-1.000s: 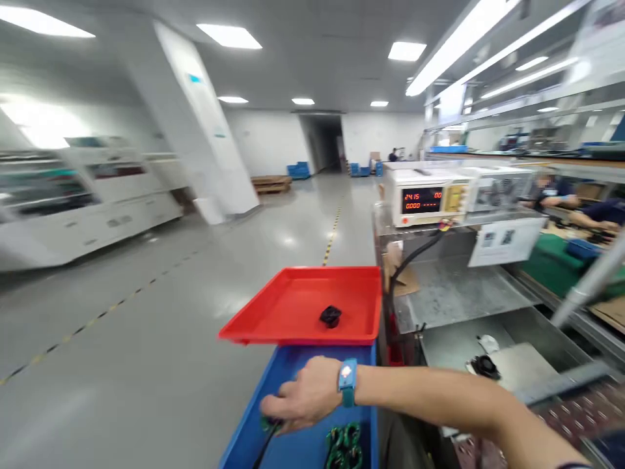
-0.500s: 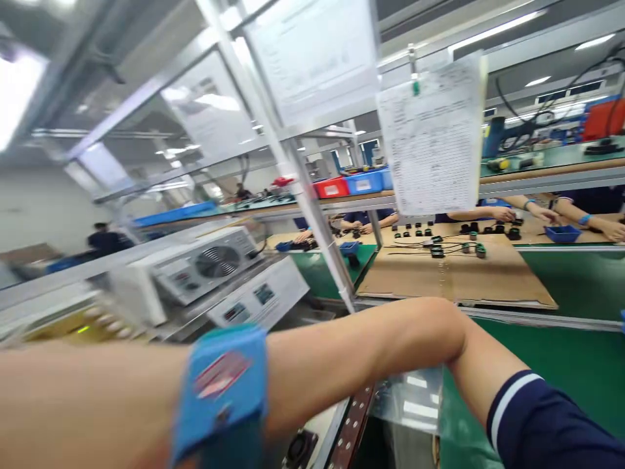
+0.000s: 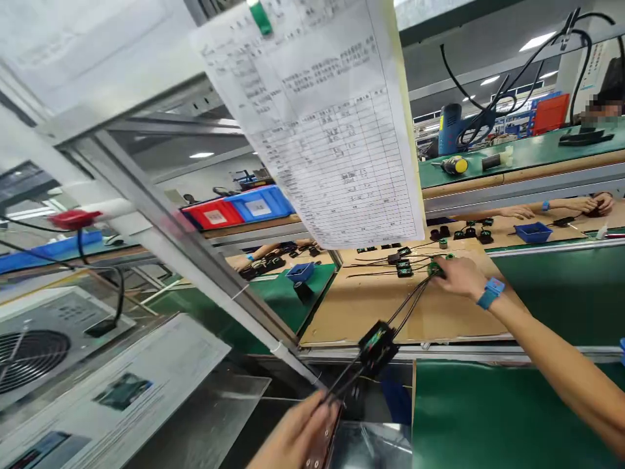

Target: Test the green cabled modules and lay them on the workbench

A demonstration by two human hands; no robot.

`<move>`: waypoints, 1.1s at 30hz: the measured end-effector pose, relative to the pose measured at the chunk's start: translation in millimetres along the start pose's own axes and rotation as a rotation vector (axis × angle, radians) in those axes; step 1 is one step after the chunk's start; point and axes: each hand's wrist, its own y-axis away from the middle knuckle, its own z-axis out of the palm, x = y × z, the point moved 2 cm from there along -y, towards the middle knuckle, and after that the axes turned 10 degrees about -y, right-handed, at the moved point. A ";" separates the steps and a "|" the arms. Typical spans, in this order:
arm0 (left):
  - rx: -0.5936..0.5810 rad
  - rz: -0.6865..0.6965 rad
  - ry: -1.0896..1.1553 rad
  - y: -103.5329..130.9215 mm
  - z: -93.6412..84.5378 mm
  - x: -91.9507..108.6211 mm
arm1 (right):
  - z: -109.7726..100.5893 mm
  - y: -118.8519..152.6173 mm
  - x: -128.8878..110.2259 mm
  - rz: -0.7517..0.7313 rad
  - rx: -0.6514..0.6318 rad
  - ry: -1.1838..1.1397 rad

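Observation:
My left hand [image 3: 297, 430], low in the middle, is closed around thin black cables. Those cables run up to black modules with green faces [image 3: 378, 345], which hang above the gap before the bench. More cable leads from the modules to small green-and-black round parts [image 3: 436, 266], pinched in the fingers of my right hand [image 3: 461, 277]. That hand, with a blue wristband [image 3: 491, 293], is over the cardboard sheet [image 3: 361, 312]. Beside it on the cardboard lie similar modules [image 3: 404, 268] with cables.
A metal post [image 3: 195, 260] slants across the left centre, near a machine with a round fan grille [image 3: 34, 358]. A printed sheet [image 3: 336, 130] hangs overhead. Other people's hands [image 3: 517, 212] work behind the cardboard, near a blue tray [image 3: 533, 232]. Green matting [image 3: 512, 417] covers the lower right.
The view has turned right and moved closer to the cardboard. My right arm has swung from the left to the cardboard. Both hands now show, with cables and modules between them.

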 end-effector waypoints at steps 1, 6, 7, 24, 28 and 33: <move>-0.026 0.028 -0.062 -32.9 -1.6 1.6 | 21.8 -5.9 23.8 0.070 -0.012 -0.009; -0.188 0.178 -0.635 -204.5 18.4 -0.9 | 120.8 -29.1 100.8 0.208 -0.103 -0.048; -0.197 0.188 -0.639 -231.3 28.4 -5.5 | 135.2 -34.4 109.9 0.205 -0.116 -0.051; -0.083 0.125 -0.578 -402.2 138.6 -61.7 | 192.1 -146.8 184.2 0.192 -0.128 0.098; -0.032 0.056 -0.587 -413.7 143.2 -54.5 | 201.9 -163.4 192.6 0.252 -0.129 0.109; 0.082 0.099 -0.587 -400.3 131.4 -48.3 | 204.2 -164.4 197.6 0.256 -0.133 0.093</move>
